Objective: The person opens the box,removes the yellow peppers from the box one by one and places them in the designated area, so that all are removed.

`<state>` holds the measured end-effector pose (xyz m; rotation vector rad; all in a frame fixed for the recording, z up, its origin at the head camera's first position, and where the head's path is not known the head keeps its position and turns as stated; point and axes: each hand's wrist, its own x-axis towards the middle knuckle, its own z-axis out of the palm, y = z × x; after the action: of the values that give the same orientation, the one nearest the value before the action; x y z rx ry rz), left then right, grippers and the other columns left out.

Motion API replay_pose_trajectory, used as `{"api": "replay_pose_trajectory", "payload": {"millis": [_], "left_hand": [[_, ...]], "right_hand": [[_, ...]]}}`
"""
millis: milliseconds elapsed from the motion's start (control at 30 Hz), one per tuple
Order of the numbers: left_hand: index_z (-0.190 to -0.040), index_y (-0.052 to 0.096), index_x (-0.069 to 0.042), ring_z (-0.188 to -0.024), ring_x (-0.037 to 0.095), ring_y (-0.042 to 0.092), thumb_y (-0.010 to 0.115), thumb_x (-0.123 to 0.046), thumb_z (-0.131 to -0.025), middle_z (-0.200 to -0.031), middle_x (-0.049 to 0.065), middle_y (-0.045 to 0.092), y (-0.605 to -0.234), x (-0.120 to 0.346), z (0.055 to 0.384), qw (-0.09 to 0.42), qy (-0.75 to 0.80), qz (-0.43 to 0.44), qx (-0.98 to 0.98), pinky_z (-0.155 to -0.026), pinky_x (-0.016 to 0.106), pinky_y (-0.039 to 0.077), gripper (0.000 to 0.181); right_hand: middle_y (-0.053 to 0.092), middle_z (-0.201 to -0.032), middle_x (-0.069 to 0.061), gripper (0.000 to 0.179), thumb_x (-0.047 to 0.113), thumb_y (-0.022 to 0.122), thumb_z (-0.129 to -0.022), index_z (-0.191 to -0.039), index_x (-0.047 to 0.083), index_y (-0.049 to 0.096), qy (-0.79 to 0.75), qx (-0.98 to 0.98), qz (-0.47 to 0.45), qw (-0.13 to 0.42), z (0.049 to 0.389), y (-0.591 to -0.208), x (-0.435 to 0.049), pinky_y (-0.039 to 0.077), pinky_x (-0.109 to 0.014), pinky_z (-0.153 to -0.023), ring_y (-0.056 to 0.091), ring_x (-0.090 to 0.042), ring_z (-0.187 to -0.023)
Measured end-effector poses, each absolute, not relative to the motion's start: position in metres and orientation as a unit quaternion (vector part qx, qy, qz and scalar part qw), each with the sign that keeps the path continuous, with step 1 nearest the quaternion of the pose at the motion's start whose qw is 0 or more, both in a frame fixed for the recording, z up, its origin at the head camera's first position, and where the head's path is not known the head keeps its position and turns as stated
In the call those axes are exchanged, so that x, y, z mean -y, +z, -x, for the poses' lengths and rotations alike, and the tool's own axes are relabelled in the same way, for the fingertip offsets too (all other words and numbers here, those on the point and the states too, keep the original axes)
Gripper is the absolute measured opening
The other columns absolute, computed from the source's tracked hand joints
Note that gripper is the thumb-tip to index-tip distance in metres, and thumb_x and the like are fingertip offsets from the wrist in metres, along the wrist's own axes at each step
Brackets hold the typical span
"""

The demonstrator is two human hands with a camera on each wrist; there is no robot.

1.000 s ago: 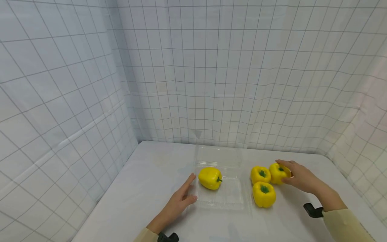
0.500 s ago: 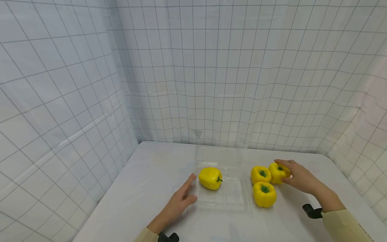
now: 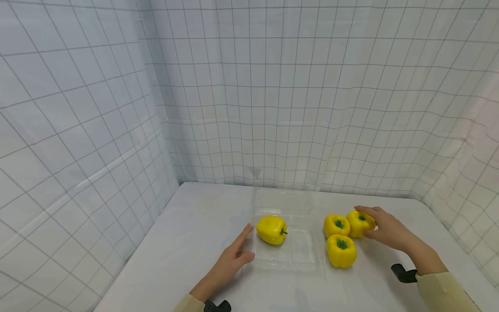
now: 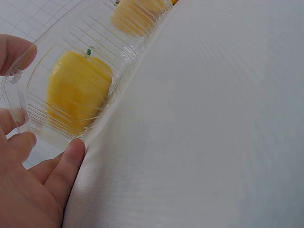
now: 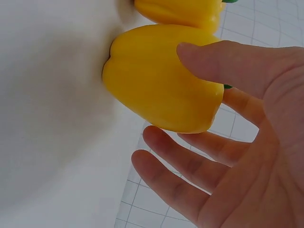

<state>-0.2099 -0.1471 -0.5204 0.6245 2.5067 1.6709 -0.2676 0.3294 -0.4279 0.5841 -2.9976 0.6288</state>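
A clear plastic clamshell container (image 3: 302,258) lies open on the table, its lid (image 3: 280,201) folded back. One yellow bell pepper (image 3: 270,230) rests on its side in the left half of the base. My left hand (image 3: 230,260) is at the container's left wall, fingers extended; in the left wrist view its fingertips (image 4: 73,151) meet the plastic low down. My right hand (image 3: 387,227) holds the farthest-right bell pepper (image 5: 161,78) between thumb and fingers, stem end toward the palm. Two more bell peppers (image 3: 336,225) (image 3: 341,251) stand beside it.
The white tabletop (image 3: 187,234) runs up to a grid-patterned cloth (image 3: 273,108) at the back, with similar cloth on the left and right sides. Black wrist straps (image 3: 403,273) sit near both cuffs.
Almost nothing differs. My right hand stays at the same bell pepper with only a tiny shift, and my left hand keeps its place at the container.
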Motion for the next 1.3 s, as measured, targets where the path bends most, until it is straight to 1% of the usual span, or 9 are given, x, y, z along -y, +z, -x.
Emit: {"api": "replay_pose_trajectory", "payload": {"millis": [67, 167, 267, 300, 467, 567, 867, 1000, 1300], "left_hand": [[-0.163, 0.019, -0.025, -0.145, 0.033, 0.034, 0.058, -0.027, -0.103, -0.167, -0.004, 0.017, -0.521, 0.147, 0.210, 0.034, 0.542, -0.203, -0.815, -0.109, 0.050, 0.040, 0.072], [-0.163, 0.018, -0.026, -0.146, 0.031, 0.034, 0.058, -0.028, -0.103, -0.167, -0.006, 0.016, -0.521, 0.147, 0.210, 0.035, 0.539, -0.201, -0.817, -0.110, 0.049, 0.039, 0.072], [-0.163, 0.018, -0.030, -0.146, 0.029, 0.034, 0.058, -0.029, -0.103, -0.166, -0.009, 0.016, -0.520, 0.148, 0.210, 0.036, 0.537, -0.199, -0.819, -0.110, 0.048, 0.039, 0.072], [-0.163, 0.017, -0.031, -0.146, 0.029, 0.034, 0.058, -0.029, -0.103, -0.167, -0.008, 0.016, -0.520, 0.148, 0.210, 0.036, 0.537, -0.200, -0.819, -0.110, 0.048, 0.039, 0.072], [-0.161, 0.017, -0.039, -0.146, 0.029, 0.034, 0.057, -0.030, -0.103, -0.167, -0.008, 0.015, -0.520, 0.148, 0.210, 0.036, 0.536, -0.200, -0.819, -0.110, 0.048, 0.040, 0.071], [-0.161, 0.018, -0.039, -0.146, 0.029, 0.033, 0.057, -0.030, -0.103, -0.167, -0.009, 0.014, -0.520, 0.148, 0.210, 0.038, 0.536, -0.198, -0.820, -0.110, 0.048, 0.039, 0.071], [-0.163, 0.020, -0.025, -0.145, 0.032, 0.036, 0.059, -0.027, -0.102, -0.167, -0.005, 0.018, -0.523, 0.148, 0.212, 0.032, 0.539, -0.202, -0.817, -0.108, 0.048, 0.041, 0.072], [-0.163, 0.019, -0.025, -0.145, 0.030, 0.036, 0.058, -0.028, -0.102, -0.167, -0.007, 0.018, -0.523, 0.148, 0.212, 0.034, 0.536, -0.203, -0.819, -0.109, 0.047, 0.042, 0.072], [-0.163, 0.018, -0.027, -0.146, 0.029, 0.034, 0.057, -0.027, -0.103, -0.166, -0.009, 0.017, -0.521, 0.148, 0.212, 0.037, 0.539, -0.202, -0.817, -0.109, 0.048, 0.040, 0.072]], "right_hand": [[0.049, -0.137, -0.031, 0.072, 0.021, 0.079, -0.086, -0.149, 0.008, 0.046, 0.203, 0.962, -0.184, 0.011, 0.267, -0.427, -0.329, 0.049, -0.067, -0.085, 0.055, -0.048, -0.115], [0.049, -0.136, -0.030, 0.073, 0.023, 0.080, -0.086, -0.149, 0.009, 0.045, 0.205, 0.962, -0.179, 0.012, 0.266, -0.425, -0.330, 0.054, -0.059, -0.079, 0.058, -0.042, -0.107], [0.049, -0.136, -0.029, 0.073, 0.025, 0.079, -0.087, -0.149, 0.009, 0.044, 0.207, 0.962, -0.176, 0.018, 0.264, -0.421, -0.329, 0.055, -0.051, -0.074, 0.058, -0.037, -0.103], [0.049, -0.136, -0.029, 0.072, 0.025, 0.079, -0.087, -0.149, 0.009, 0.044, 0.208, 0.962, -0.176, 0.020, 0.264, -0.420, -0.328, 0.055, -0.051, -0.073, 0.057, -0.038, -0.104], [0.048, -0.138, -0.029, 0.071, 0.028, 0.078, -0.089, -0.149, 0.010, 0.044, 0.207, 0.962, -0.175, 0.029, 0.259, -0.414, -0.322, 0.054, -0.055, -0.076, 0.056, -0.040, -0.108], [0.047, -0.139, -0.029, 0.070, 0.029, 0.076, -0.090, -0.150, 0.011, 0.044, 0.210, 0.962, -0.170, 0.033, 0.256, -0.411, -0.319, 0.053, -0.060, -0.079, 0.056, -0.044, -0.111], [0.043, -0.143, -0.031, 0.068, 0.028, 0.074, -0.092, -0.150, 0.010, 0.043, 0.195, 0.967, -0.158, 0.051, 0.252, -0.407, -0.311, 0.045, -0.071, -0.086, 0.052, -0.051, -0.118], [0.042, -0.144, -0.029, 0.067, 0.027, 0.073, -0.093, -0.151, 0.011, 0.043, 0.190, 0.966, -0.163, 0.060, 0.247, -0.404, -0.305, 0.041, -0.074, -0.089, 0.048, -0.053, -0.122], [0.043, -0.146, -0.024, 0.064, 0.029, 0.072, -0.094, -0.151, 0.015, 0.045, 0.200, 0.964, -0.163, 0.065, 0.240, -0.399, -0.283, 0.042, -0.073, -0.089, 0.050, -0.050, -0.123]]}}
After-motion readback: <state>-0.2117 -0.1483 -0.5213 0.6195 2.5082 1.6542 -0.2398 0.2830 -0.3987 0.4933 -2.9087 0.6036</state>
